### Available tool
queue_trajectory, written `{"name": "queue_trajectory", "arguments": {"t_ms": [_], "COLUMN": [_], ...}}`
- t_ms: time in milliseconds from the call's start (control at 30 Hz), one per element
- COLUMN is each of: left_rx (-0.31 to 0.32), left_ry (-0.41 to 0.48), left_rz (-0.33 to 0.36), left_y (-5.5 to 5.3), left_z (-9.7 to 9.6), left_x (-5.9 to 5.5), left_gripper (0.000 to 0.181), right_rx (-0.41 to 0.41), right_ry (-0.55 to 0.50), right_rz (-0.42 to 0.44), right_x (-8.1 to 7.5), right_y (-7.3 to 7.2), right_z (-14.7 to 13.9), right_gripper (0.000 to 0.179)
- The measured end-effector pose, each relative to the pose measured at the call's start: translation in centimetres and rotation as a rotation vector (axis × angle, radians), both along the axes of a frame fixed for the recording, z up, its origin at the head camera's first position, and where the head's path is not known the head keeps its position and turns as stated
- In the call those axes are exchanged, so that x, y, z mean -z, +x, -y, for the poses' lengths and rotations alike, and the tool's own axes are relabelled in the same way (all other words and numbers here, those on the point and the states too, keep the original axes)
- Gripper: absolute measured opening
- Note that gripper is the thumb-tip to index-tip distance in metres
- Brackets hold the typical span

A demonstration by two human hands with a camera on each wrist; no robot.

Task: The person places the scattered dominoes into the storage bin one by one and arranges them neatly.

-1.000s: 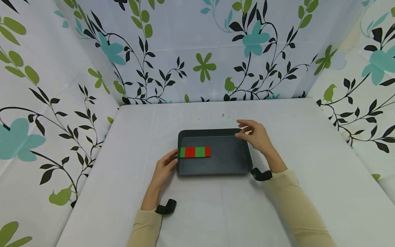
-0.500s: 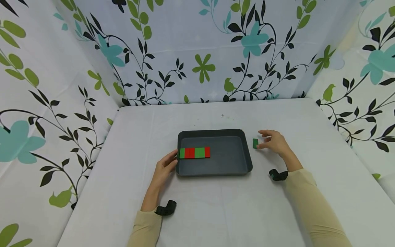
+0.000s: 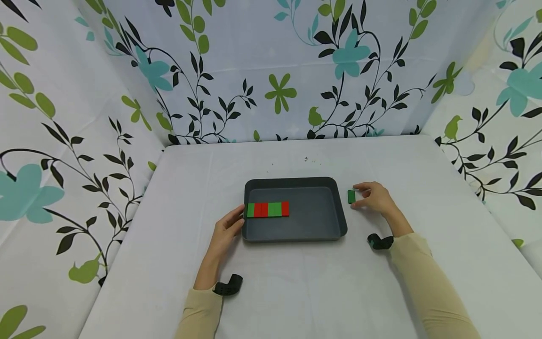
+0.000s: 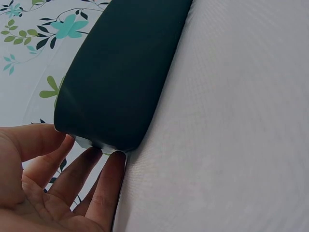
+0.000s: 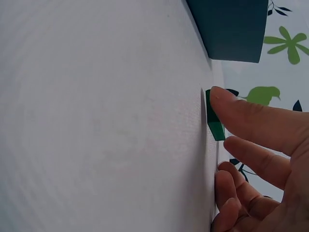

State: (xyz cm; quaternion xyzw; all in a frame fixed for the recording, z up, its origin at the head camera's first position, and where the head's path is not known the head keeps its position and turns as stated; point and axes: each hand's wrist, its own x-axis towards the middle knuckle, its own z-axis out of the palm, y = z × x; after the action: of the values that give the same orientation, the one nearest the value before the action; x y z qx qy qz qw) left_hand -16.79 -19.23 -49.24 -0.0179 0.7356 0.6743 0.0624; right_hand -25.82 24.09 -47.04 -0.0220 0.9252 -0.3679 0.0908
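Observation:
A dark grey tray (image 3: 313, 212) lies on the white table, with a row of flat green and red blocks (image 3: 268, 209) in its left half. My left hand (image 3: 223, 230) is at the tray's left end; in the left wrist view its thumb and straight fingertips touch the tray's end wall (image 4: 116, 77). To the right of the tray, my right hand (image 3: 377, 197) pinches a small green block (image 3: 351, 197) between thumb and index finger. In the right wrist view the thumb overlaps this green block (image 5: 214, 116), which is close over the table, and the other fingers are loosely bent.
The white-covered table (image 3: 305, 287) reaches back to a leaf-patterned curtain (image 3: 237, 56), with similar cloth at both sides. Black wrist cameras (image 3: 228, 285) hang beside both wrists. The tray's corner (image 5: 231, 34) stands near the right hand.
The right hand has moved from over the tray's far right corner out to the right, and its index finger has closed in on the green block. The left hand stays at the tray.

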Motion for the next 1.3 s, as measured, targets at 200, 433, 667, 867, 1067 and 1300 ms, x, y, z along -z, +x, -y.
{"name": "queue_trajectory", "arguments": {"t_ms": [200, 433, 667, 867, 1067, 1300], "left_rx": [0.001, 0.01, 0.012, 0.01, 0.003, 0.008], "left_ry": [-0.005, -0.007, -0.001, 0.002, -0.004, -0.007], "left_rz": [0.003, -0.009, -0.012, -0.015, -0.018, -0.023], "left_y": [0.0, 0.1, 0.1, 0.1, 0.2, 0.2], "left_z": [0.0, 0.1, 0.0, 0.1, 0.1, 0.0], "left_x": [0.0, -0.1, -0.1, -0.1, -0.1, -0.1], "left_gripper": [0.046, 0.047, 0.047, 0.047, 0.046, 0.046], "right_rx": [0.006, 0.007, 0.027, 0.091, 0.122, 0.146], "right_ry": [0.026, 0.024, -0.011, -0.099, -0.168, -0.243], "right_rz": [-0.018, -0.038, -0.047, -0.067, -0.153, -0.188], "right_x": [0.2, 0.4, 0.3, -0.1, -1.3, -3.5], "right_y": [0.0, 0.0, 0.3, 0.5, 0.9, 1.9], "right_z": [0.2, 0.3, 0.1, -0.2, 0.2, 1.6], "right_gripper": [0.061, 0.058, 0.057, 0.058, 0.056, 0.056]}}
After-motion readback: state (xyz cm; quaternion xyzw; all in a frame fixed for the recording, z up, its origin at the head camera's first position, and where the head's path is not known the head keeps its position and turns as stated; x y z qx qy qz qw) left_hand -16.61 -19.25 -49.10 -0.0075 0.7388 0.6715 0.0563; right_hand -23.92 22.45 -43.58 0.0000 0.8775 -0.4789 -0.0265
